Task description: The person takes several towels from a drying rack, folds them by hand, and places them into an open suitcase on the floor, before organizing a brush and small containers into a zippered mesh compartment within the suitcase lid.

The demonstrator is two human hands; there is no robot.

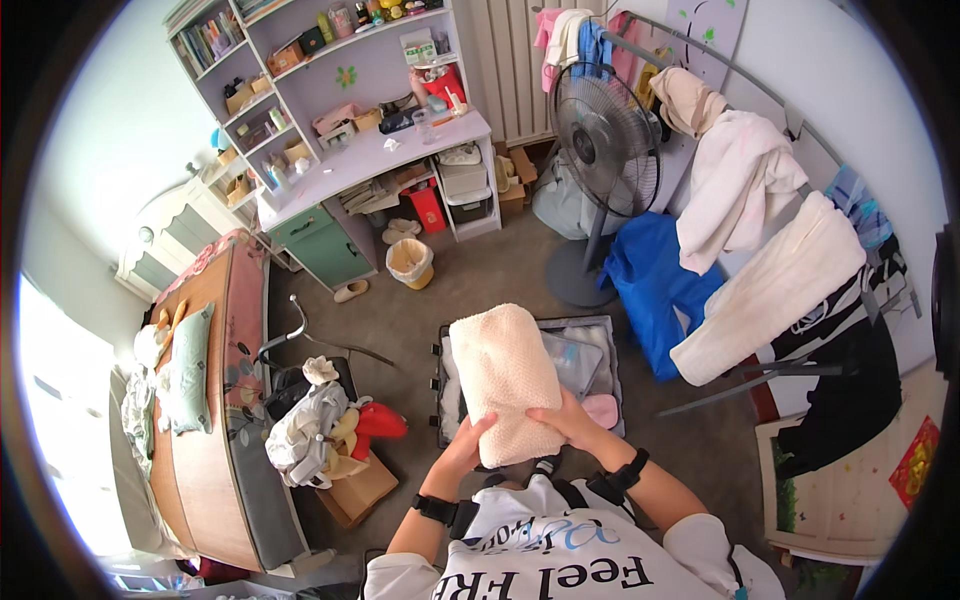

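Note:
A folded cream fleecy towel (505, 375) is held up in front of me, above an open suitcase (617, 385) on the floor. My left hand (467, 445) grips its lower left edge, and my right hand (568, 420) grips the lower right edge. Both hands have their fingers partly hidden beneath the fabric. In the suitcase, a clear packing bag (578, 362) lies at the right, with a pink item (601, 411) close to my right wrist. The towel hides the suitcase's middle.
A chair heaped with clothes (310, 430) stands left, beside a cardboard box (358, 490) and a bed (215, 460). Ahead are a desk (350, 180), a waste bin (411, 263) and a standing fan (605, 140). A blue bag (650, 285) and a loaded clothes rack (840, 160) stand right.

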